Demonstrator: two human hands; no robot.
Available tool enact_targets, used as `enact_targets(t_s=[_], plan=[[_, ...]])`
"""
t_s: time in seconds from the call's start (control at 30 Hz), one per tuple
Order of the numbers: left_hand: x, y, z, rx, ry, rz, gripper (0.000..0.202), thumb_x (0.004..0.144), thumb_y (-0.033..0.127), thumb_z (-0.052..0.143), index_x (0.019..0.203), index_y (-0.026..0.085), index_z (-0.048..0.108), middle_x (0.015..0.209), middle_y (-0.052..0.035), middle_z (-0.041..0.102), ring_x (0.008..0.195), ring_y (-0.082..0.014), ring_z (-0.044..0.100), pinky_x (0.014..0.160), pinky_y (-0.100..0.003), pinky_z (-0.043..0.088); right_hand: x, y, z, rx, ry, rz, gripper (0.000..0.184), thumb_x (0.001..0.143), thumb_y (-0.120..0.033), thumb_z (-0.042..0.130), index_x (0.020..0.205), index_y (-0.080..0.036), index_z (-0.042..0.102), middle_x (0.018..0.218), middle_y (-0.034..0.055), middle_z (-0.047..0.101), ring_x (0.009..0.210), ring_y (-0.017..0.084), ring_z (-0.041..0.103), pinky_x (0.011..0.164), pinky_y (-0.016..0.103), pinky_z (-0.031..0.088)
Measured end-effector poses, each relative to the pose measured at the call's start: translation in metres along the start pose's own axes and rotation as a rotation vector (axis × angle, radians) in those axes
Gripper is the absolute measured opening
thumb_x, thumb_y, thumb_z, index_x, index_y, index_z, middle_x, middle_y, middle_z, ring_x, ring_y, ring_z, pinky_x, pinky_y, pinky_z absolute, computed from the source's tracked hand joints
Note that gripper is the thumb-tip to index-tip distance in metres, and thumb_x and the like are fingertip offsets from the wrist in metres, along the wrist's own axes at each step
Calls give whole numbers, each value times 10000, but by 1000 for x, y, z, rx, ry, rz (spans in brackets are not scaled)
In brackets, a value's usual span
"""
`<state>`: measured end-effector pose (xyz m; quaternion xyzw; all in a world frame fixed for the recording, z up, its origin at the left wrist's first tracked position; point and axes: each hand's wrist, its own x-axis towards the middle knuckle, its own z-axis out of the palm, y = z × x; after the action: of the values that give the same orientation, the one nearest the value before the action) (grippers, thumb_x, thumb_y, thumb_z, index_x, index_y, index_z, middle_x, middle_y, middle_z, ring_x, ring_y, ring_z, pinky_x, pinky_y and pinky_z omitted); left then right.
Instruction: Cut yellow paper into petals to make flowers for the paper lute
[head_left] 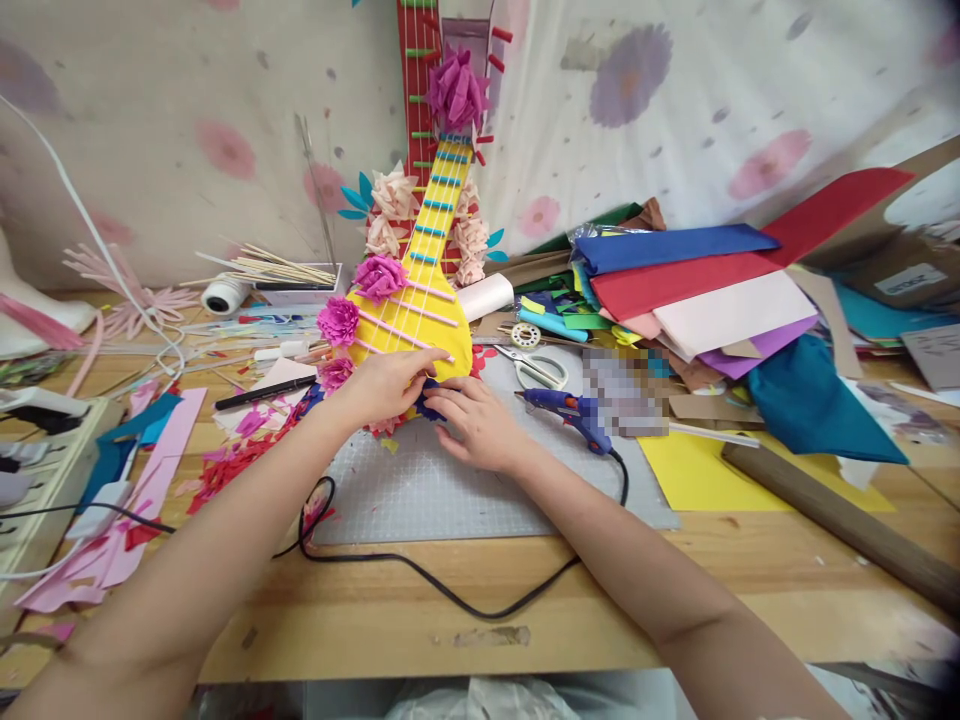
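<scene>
A yellow paper-craft lute point(442, 325) with white strings, pink strips and a blue-barred neck leans upright at the back of the table. At its lower end is a dark blue paper flower point(429, 400), largely covered by my fingers. My left hand point(382, 388) comes in over the lute's lower left, fingers bent and closed at the flower. My right hand point(476, 425) holds the flower from the right side, its fingertips close to my left ones. Magenta paper flowers point(380, 278) sit along the lute's left edge.
A blue glue gun point(574, 412) lies right of my hands on a grey cutting mat point(450, 500), its black cord point(442, 572) looping along the front. Scissors point(536, 370) lie behind it. Coloured paper point(690, 285) is piled right; scraps point(240, 465) and a power strip point(52, 480) are left.
</scene>
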<state>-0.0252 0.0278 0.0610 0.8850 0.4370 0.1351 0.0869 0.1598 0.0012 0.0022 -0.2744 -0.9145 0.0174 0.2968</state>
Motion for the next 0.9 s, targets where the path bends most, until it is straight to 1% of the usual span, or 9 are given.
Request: enact_targets(t_s=[0.23, 0.4, 0.5, 0.57, 0.63, 0.77, 0.83, 0.87, 0.9], plan=[[-1, 5, 0, -5, -50, -71, 591, 704, 64, 417, 1263, 246, 474, 1058, -14, 670, 971, -192, 620, 816, -298, 467, -1, -1, -4, 13, 9, -8, 323, 821, -233, 476, 1127, -155, 542, 1196, 94, 595, 1152, 245, 433, 966, 424, 382], [-1, 3, 3, -91, -32, -91, 618, 672, 26, 407, 1238, 261, 479, 1029, 1, 675, 964, -181, 625, 825, -295, 466, -12, 0, -14, 8, 38, 4, 324, 826, -210, 461, 1137, -159, 536, 1232, 93, 571, 1168, 246, 432, 975, 444, 377], [-1, 2, 4, -154, 11, -91, 649, 644, 0, 383, 1241, 244, 451, 1028, -7, 673, 941, -172, 632, 816, -304, 473, -24, 3, -23, -24, 49, 35, 313, 824, -179, 449, 1122, -167, 543, 1196, 91, 591, 1131, 243, 458, 952, 441, 385], [-1, 2, 2, -199, 86, -112, 664, 624, -17, 372, 1239, 227, 433, 1008, -16, 673, 892, -163, 642, 791, -307, 484, -34, 6, -29, -60, 45, 61, 302, 823, -167, 449, 1110, -166, 545, 1156, 88, 611, 1067, 238, 490, 920, 423, 398], [-1, 3, -1, -250, 217, -145, 664, 605, -32, 367, 1220, 212, 427, 970, -20, 671, 840, -150, 645, 756, -298, 495, -45, 10, -34, -106, 36, 105, 280, 826, -163, 450, 1089, -157, 548, 1107, 91, 630, 990, 230, 521, 877, 398, 411], [0, 11, -2, -350, 599, -172, 593, 603, -45, 380, 1139, 201, 440, 908, -21, 648, 781, -125, 631, 704, -255, 500, -68, 17, -35, -172, -13, 253, 225, 844, -159, 434, 1029, -148, 560, 982, 94, 661, 881, 219, 572, 800, 360, 420], [-2, 22, 7, -367, 749, -157, 533, 623, -43, 389, 1093, 200, 447, 880, -15, 636, 744, -111, 619, 695, -238, 497, -75, 19, -34, -180, -59, 334, 237, 847, -135, 415, 1036, -152, 555, 979, 86, 667, 876, 213, 593, 792, 344, 420], [-3, 30, 15, -364, 774, -144, 500, 636, -40, 394, 1071, 200, 452, 872, -12, 632, 732, -106, 614, 693, -234, 496, -76, 19, -33, -178, -85, 377, 250, 846, -122, 405, 1047, -155, 551, 995, 81, 669, 879, 208, 602, 787, 333, 423], [-5, 39, 24, -362, 762, -121, 470, 649, -35, 398, 1053, 198, 456, 857, -7, 630, 715, -101, 611, 690, -232, 495, -77, 19, -32, -174, -113, 422, 263, 848, -116, 397, 1061, -160, 546, 1016, 74, 669, 883, 204, 612, 777, 321, 427]])
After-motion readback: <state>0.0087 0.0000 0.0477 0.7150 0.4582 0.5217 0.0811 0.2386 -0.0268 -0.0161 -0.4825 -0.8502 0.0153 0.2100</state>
